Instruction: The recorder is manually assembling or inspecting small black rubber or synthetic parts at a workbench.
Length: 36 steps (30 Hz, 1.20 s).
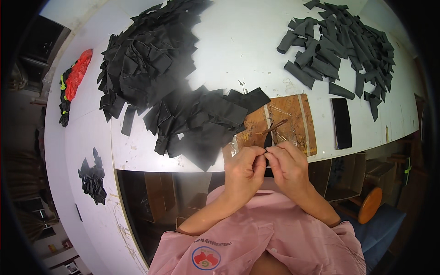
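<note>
My left hand and my right hand meet at the table's near edge, fingertips pinched together. Between them is a small black fabric piece, mostly covered by the fingers; part of it shows just beyond the fingertips. Under and beyond the hands lies a worn brown board with strips of clear tape. A thin dark brown tool rests on that board; its kind is unclear. Left of the hands, a heap of flat black fabric pieces spreads over the board's left part.
A larger black pile stands at the far left, and rolled dark pieces lie far right. A phone is right of the board. On the left are a red plastic bag and black scraps. A wooden stool stands lower right.
</note>
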Available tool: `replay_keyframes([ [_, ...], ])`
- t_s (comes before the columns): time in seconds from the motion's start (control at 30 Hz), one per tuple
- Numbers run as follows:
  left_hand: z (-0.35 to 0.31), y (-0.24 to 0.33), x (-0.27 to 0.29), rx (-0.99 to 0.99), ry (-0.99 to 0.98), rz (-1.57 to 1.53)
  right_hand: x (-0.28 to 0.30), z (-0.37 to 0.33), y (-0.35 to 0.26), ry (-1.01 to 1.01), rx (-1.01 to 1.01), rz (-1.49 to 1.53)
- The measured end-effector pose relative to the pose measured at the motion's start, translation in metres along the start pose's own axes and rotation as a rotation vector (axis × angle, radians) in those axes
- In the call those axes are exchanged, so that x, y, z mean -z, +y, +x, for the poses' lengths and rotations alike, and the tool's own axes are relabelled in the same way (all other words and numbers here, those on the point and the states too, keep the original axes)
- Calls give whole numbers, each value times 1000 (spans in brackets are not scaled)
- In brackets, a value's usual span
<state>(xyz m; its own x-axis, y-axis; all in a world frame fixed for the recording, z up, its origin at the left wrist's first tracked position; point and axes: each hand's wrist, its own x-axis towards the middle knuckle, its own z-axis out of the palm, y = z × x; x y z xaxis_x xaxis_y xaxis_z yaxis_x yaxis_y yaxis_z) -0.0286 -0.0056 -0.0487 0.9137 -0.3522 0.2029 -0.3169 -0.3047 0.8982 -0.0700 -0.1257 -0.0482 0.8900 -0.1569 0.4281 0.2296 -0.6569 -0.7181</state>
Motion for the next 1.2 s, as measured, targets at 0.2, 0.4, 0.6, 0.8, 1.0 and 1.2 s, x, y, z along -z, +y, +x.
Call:
replay_keyframes([
  [0.2, -7, -15, -13, 126, 169, -20, -17, -2, 5, -62, 95, -305],
  [0.4, 10, -14, 4, 629, 40, -796, -22, -2, 10, 6, -153, -89],
  [0.6, 16, -13, 22, 673, -277, -1142, -3, -3, 13, 23, -792, 788],
  [0.8, 7, -2, 13, 268, 56, -530, 10, 7, 16, 81, -375, 446],
  [1.0, -2, -15, 4, 211, -83, -334, 6, 5, 4, 54, -260, 236],
  [1.2, -5, -24, -4, 149, -5, -209, 3, 2, -2, 40, -86, 39],
])
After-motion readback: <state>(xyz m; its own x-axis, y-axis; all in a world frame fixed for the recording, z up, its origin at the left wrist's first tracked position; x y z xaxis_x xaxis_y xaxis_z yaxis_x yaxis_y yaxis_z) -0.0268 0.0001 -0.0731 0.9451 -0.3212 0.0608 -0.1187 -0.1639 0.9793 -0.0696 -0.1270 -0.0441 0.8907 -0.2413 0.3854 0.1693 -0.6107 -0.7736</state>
